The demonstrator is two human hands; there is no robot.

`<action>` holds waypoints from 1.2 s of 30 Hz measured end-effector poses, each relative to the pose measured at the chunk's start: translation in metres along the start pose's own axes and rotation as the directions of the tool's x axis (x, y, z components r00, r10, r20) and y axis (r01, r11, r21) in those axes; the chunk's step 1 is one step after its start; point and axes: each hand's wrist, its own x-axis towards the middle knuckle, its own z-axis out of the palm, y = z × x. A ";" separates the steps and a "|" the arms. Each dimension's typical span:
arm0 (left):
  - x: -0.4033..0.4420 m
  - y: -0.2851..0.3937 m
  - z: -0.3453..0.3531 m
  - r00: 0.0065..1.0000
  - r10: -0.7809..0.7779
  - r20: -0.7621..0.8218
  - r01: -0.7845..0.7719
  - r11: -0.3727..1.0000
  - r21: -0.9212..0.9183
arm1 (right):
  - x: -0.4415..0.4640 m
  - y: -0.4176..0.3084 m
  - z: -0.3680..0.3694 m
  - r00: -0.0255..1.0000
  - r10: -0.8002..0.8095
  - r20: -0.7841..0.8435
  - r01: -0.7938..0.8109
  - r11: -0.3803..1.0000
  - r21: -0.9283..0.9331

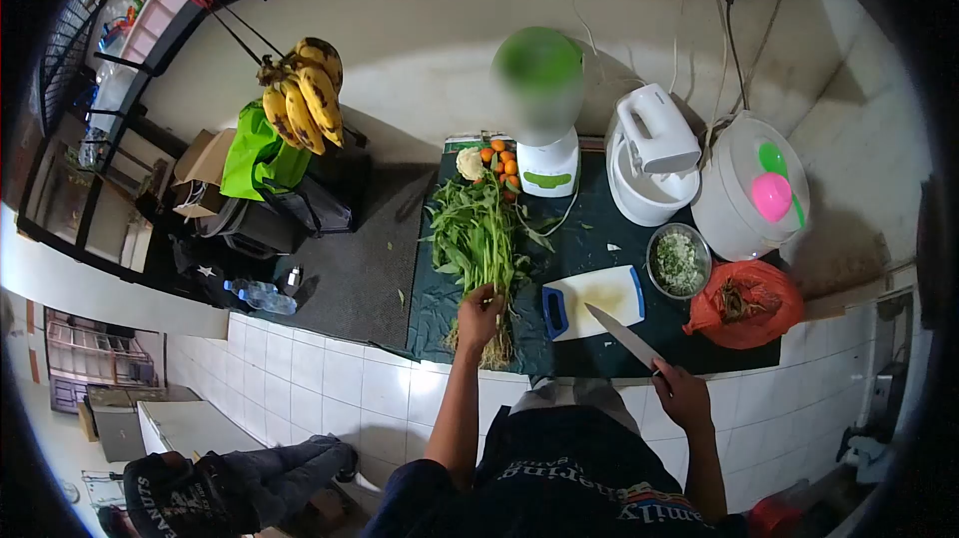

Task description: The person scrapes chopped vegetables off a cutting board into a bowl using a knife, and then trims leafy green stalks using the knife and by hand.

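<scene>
My right hand (684, 396) is closed round the handle of a large kitchen knife (621, 334), whose blade points up and left over the cutting board (619, 290). The board is white with blue ends and has a damp, yellowish patch. My left hand (480, 318) is closed on the lower stems of a bunch of leafy greens (470, 223). The bunch lies lengthwise on the dark green table cover, its roots (494, 343) toward me. A metal bowl (679, 260) of chopped green and white pieces stands just right of the board.
A blender (547, 163), a stand mixer (654, 138) and a white lidded tub (734, 183) line the back. Orange tomatoes (510, 167) and cauliflower (470, 163) lie beyond the greens. A red plastic bag (749, 308) sits right; bananas (305, 98) hang left. Another person (220, 488) is behind at left.
</scene>
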 end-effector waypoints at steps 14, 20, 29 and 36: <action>0.005 0.072 -0.022 0.997 0.056 0.049 -0.015 0.804 -0.594 | -0.053 -0.040 0.018 0.970 0.241 -0.045 -0.234 0.965 0.122; -0.016 0.130 -0.032 0.942 0.332 0.042 -0.171 0.584 -0.794 | -0.037 -0.044 0.020 0.972 0.227 -0.056 -0.208 0.950 0.232; -0.046 0.113 0.027 0.877 0.307 0.371 0.102 0.634 -0.766 | 0.008 -0.074 0.004 0.957 0.271 -0.107 -0.171 0.820 0.545; -0.071 0.083 0.050 0.839 0.146 0.524 0.353 0.587 -0.728 | 0.014 -0.118 -0.003 0.887 0.452 0.095 -0.355 0.535 0.767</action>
